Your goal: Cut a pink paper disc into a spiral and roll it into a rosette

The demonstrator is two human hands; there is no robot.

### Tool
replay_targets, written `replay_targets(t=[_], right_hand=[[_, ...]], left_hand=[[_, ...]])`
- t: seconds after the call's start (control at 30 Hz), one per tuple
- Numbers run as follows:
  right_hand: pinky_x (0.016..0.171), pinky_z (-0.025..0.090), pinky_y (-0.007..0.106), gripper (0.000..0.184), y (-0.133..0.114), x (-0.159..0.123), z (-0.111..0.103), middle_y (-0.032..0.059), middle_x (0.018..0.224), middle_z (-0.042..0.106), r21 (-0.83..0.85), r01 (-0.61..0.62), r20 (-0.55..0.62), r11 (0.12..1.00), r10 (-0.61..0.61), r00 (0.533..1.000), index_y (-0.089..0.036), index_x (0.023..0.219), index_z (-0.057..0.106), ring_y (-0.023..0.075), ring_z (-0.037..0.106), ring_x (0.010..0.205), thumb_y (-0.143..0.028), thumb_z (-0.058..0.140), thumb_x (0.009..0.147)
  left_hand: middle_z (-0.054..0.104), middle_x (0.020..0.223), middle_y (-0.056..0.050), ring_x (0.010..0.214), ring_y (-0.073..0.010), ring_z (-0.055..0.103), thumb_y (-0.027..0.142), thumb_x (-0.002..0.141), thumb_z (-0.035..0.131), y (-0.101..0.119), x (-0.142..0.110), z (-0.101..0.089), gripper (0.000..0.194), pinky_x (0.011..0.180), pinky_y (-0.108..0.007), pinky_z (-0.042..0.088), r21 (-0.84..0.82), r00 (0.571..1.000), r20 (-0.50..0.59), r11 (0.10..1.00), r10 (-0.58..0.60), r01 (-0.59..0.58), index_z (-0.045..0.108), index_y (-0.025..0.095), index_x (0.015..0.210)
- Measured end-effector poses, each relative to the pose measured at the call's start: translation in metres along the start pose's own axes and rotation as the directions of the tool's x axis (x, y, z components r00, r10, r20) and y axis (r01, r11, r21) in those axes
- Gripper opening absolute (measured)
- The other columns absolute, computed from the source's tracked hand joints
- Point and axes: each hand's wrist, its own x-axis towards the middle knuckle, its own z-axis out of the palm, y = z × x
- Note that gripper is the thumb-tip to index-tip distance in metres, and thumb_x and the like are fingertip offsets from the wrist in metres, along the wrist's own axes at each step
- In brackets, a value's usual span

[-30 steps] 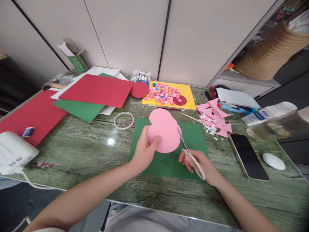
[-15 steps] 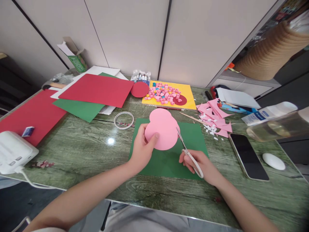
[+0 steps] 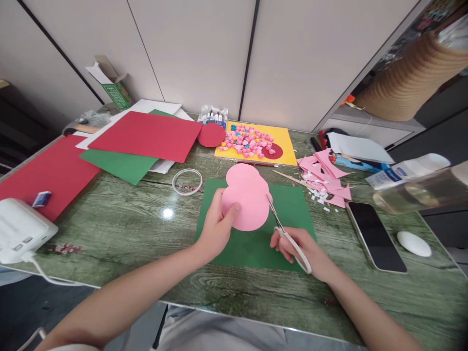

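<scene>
Left grip: left hand [image 3: 215, 231] pinches the pink paper shape [image 3: 246, 200] near its 8 o'clock edge, thumb on the upper face, other fingers partly hidden behind. Right grip: right hand [image 3: 307, 248] closed around the white handles of the scissors [image 3: 292, 241]; blades point toward 11 o'clock, tips at the paper's right edge, about 3 o'clock. Blade opening too fine to read.

Paper shape: rounded lobes, held over a green sheet [image 3: 252, 251] lying on the table [image 3: 146, 229].

Bearings from the paper shape, 12 o'clock = far side of table:
- 12: yellow sheet [image 3: 287, 141] bearing a heap of small balls [image 3: 248, 141], mostly pink, some blue and yellow; a dark red disc [image 3: 276, 152] partly beneath them.
- 11: red disc [image 3: 212, 135], just beside the yellow sheet.
- 10: red sheet [image 3: 146, 134] on top of green and white sheets.
- Between 9 and 10: tape ring [image 3: 174, 183], flat.
- Between 8 and 9: white charger [image 3: 24, 229], well apart, cord attached.
- Between 2 and 3: pink scraps [image 3: 327, 170], with small white bits.
- 3: clear bottle [image 3: 409, 192], on its side.
- Between 3 and 4: phone [image 3: 376, 236], dark screen up; rounded white object [image 3: 414, 243] just beyond it.
</scene>
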Motion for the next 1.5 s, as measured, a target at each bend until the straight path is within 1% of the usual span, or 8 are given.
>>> replay_targets(t=[0.2, 0.43, 0.63, 0.87, 1.0, 1.17, 1.3, 1.5], right_hand=[[0.045, 0.028, 0.023, 0.051, 0.004, 0.001, -0.001, -0.0047, 0.047, 0.041, -0.004, -0.008, -0.001, 1.0, 0.008, 1.0, -0.015, 0.076, 0.057, 0.0098, 0.037, 0.045, -0.064, 0.046, 0.084], [0.045, 0.028, 0.022, 0.046, 0.005, 0.0, -0.001, -0.005, 0.047, 0.041, -0.002, -0.023, 0.005, 1.0, 0.023, 1.0, -0.015, 0.076, 0.057, 0.0099, 0.038, 0.045, -0.059, 0.046, 0.086], [0.045, 0.028, 0.022, 0.046, 0.006, 0.001, -0.001, -0.0048, 0.047, 0.042, -0.005, -0.02, 0.003, 1.0, 0.02, 1.0, -0.015, 0.077, 0.057, 0.0098, 0.038, 0.044, -0.058, 0.046, 0.087], [0.045, 0.03, 0.023, 0.053, 0.003, -0.001, 0.0, -0.0046, 0.047, 0.04, -0.001, -0.004, 0.0, 1.0, 0.004, 1.0, -0.015, 0.075, 0.058, 0.01, 0.037, 0.045, -0.067, 0.046, 0.082], [0.045, 0.029, 0.023, 0.054, 0.002, -0.001, -0.001, -0.0046, 0.048, 0.04, -0.005, -0.002, 0.0, 1.0, 0.002, 1.0, -0.015, 0.075, 0.058, 0.0101, 0.037, 0.045, -0.068, 0.046, 0.081], [0.045, 0.029, 0.023, 0.05, 0.004, -0.001, -0.001, -0.0049, 0.047, 0.04, -0.006, -0.008, -0.006, 1.0, 0.008, 1.0, -0.015, 0.075, 0.058, 0.0097, 0.036, 0.045, -0.064, 0.046, 0.084], [0.045, 0.028, 0.022, 0.048, 0.004, -0.001, -0.001, -0.005, 0.046, 0.04, 0.001, -0.02, -0.005, 1.0, 0.02, 1.0, -0.016, 0.074, 0.057, 0.0096, 0.036, 0.043, -0.061, 0.047, 0.085], [0.045, 0.028, 0.022, 0.044, 0.006, 0.0, -0.001, -0.0054, 0.046, 0.04, 0.003, -0.029, -0.007, 1.0, 0.029, 1.0, -0.016, 0.075, 0.058, 0.0097, 0.036, 0.044, -0.058, 0.047, 0.086]], left_hand=[[0.054, 0.096, -0.003, 0.087, -0.0173, 0.051, 0.033, 0.086, 0.054, 0.004, 0.001, 0.0, 0.021, 0.072, -0.026, 0.042, 0.053, 0.999, -0.034, 0.998, 0.022, -0.02, 0.049, 0.02, 0.101], [0.054, 0.095, -0.002, 0.088, -0.0159, 0.052, 0.034, 0.086, 0.055, 0.009, 0.001, 0.001, 0.021, 0.074, -0.025, 0.044, 0.067, 0.994, -0.093, 0.997, 0.054, -0.048, 0.049, 0.02, 0.1], [0.055, 0.1, -0.003, 0.093, -0.017, 0.054, 0.032, 0.08, 0.063, 0.007, 0.002, 0.003, 0.032, 0.078, -0.026, 0.046, 0.048, 0.999, -0.05, 0.999, 0.008, -0.005, 0.047, 0.02, 0.104], [0.058, 0.099, -0.003, 0.093, -0.0181, 0.055, 0.035, 0.081, 0.06, 0.007, 0.001, 0.003, 0.029, 0.078, -0.028, 0.045, 0.045, 1.0, 0.005, 0.999, -0.011, 0.011, 0.048, 0.02, 0.102], [0.058, 0.1, -0.003, 0.093, -0.0183, 0.055, 0.034, 0.081, 0.06, 0.005, 0.001, 0.002, 0.028, 0.078, -0.028, 0.045, 0.056, 1.0, 0.027, 0.998, -0.01, 0.008, 0.048, 0.02, 0.101], [0.056, 0.101, -0.003, 0.095, -0.0187, 0.054, 0.032, 0.08, 0.062, 0.008, 0.002, 0.001, 0.031, 0.078, -0.028, 0.045, 0.078, 1.0, -0.024, 0.997, -0.011, 0.013, 0.047, 0.02, 0.104], [0.057, 0.097, -0.003, 0.091, -0.0185, 0.056, 0.033, 0.078, 0.063, 0.011, 0.002, 0.002, 0.029, 0.075, -0.027, 0.045, 0.092, 0.998, -0.068, 0.996, -0.001, 0.008, 0.048, 0.019, 0.099], [0.058, 0.097, -0.003, 0.09, -0.0179, 0.055, 0.034, 0.079, 0.062, 0.01, 0.003, 0.002, 0.027, 0.076, -0.027, 0.045, 0.103, 0.996, -0.086, 0.995, 0.018, -0.009, 0.049, 0.02, 0.098]])
